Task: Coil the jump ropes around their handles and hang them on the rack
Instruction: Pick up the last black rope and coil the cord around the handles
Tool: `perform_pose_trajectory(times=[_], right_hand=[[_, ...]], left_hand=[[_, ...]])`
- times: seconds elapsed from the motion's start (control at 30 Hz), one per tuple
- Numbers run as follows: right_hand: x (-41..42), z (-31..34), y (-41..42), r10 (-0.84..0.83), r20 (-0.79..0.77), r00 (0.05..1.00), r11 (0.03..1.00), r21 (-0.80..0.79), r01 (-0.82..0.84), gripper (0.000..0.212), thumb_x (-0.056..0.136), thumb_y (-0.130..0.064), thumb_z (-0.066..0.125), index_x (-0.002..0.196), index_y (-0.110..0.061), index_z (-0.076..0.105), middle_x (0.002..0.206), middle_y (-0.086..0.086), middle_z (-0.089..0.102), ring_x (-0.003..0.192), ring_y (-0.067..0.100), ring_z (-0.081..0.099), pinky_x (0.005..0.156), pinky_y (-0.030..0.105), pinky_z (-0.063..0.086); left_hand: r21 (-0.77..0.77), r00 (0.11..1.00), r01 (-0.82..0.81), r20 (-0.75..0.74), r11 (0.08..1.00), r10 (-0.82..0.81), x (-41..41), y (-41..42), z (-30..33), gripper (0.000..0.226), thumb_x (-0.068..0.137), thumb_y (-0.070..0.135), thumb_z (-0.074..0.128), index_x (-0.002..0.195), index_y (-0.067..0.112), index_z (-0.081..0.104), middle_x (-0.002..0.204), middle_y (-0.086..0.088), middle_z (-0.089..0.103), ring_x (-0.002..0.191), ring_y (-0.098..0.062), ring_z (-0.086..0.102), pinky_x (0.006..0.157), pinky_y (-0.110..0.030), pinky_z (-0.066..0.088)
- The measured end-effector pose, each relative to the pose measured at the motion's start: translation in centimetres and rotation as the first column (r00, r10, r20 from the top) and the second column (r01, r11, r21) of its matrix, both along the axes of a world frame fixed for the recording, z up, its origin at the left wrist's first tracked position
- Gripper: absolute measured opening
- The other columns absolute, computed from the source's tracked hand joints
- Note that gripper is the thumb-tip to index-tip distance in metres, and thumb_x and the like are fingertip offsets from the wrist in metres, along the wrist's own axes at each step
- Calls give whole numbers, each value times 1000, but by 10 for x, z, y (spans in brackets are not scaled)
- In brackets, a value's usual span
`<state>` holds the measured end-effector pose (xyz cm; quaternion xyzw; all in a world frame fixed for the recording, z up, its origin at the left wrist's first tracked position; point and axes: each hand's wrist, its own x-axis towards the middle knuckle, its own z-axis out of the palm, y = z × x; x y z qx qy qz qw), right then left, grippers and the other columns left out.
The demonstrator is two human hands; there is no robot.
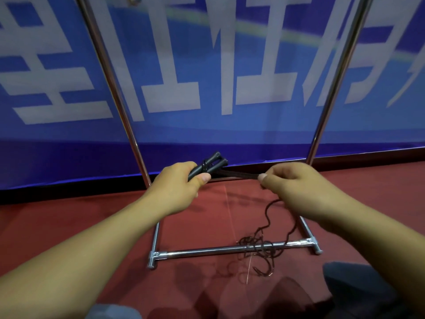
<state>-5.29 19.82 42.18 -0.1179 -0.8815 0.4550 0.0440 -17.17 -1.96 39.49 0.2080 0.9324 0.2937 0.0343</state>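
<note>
My left hand [184, 183] gripping two black plastic handles [207, 166], my right hand [292, 180] pinching one dark brown cord [236, 174], taut between them.

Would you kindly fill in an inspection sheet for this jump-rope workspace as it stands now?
Surface: red floor, faint shadows on it.
Job's things: two black handles held side by side, one turn of rope round them; dark rope taut between the hands, the rest in a loose tangle over the rack's base bar; rack uprights bare where seen.
Clutter: nothing seen.
Hands: left hand grips the handles; right hand pinches the rope.
Cables: nothing seen beyond the rope.
Surroundings: blue banner with large white characters behind the rack; grey trouser knees at the bottom edge.
</note>
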Motion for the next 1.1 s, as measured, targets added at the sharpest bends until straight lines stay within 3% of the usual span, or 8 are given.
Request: perform_pose_trajectory(times=[0.13,0.23,0.33,0.43,0.57,0.8,0.97,1.1], right_hand=[[1,0,9,-39,-35,999,999,29,40,39,93,-42,62,68,-12,58,50,-9,44,49,10,39,59,29,39],[7,5,11,-21,-73,997,995,91,27,36,93,-42,62,68,-16,62,47,-9,47,44,4,40,56,28,38],[17,11,8,24,-131,991,979,203,3,29,91,-44,61,73,-22,66,52,-10,55,48,2,48,54,25,39],[20,10,6,89,-200,976,936,350,-14,24,90,-46,58,79,-27,65,58,-13,58,59,3,55,53,19,38],[14,4,4,198,-263,944,821,570,-13,34,90,-52,47,91,-22,63,71,-11,57,69,14,57,62,39,49],[-6,-6,14,146,-291,946,818,573,50,27,95,-46,56,91,-21,62,74,-9,56,74,19,57,65,38,48],[-15,-14,18,111,-256,960,841,539,47,26,95,-44,59,86,-20,61,72,-6,58,71,20,58,65,40,50],[-19,-17,18,102,-204,974,865,501,14,26,94,-44,61,86,-19,63,72,-7,60,71,14,57,61,30,45]], left_hand=[[-10,999,35,37,999,-35,1,2,-1,28,97,46,55,88,20,59,68,2,70,46,-8,59,62,-38,57],[23,993,70,89,997,-71,4,5,-1,28,98,44,55,90,18,58,67,0,69,45,-11,61,50,-29,51],[12,979,120,164,993,-121,7,7,-1,24,100,42,53,90,21,57,67,1,68,43,-10,58,47,-21,45],[1,945,177,279,984,-171,12,9,-5,23,101,40,52,84,25,53,67,1,65,41,-11,54,50,-24,44],[4,888,249,399,969,-230,21,14,-11,15,102,38,51,92,27,52,64,1,59,38,-11,50,44,-22,36],[16,759,470,504,883,-412,38,22,-5,10,101,40,52,92,39,54,63,2,60,45,-14,52,50,-27,46],[31,745,558,422,829,-517,52,28,7,9,100,38,55,93,33,54,61,4,57,45,-6,53,47,-21,46],[-47,769,597,317,801,-555,59,29,13,14,99,38,56,97,24,54,58,11,56,45,2,53,45,-10,37]])
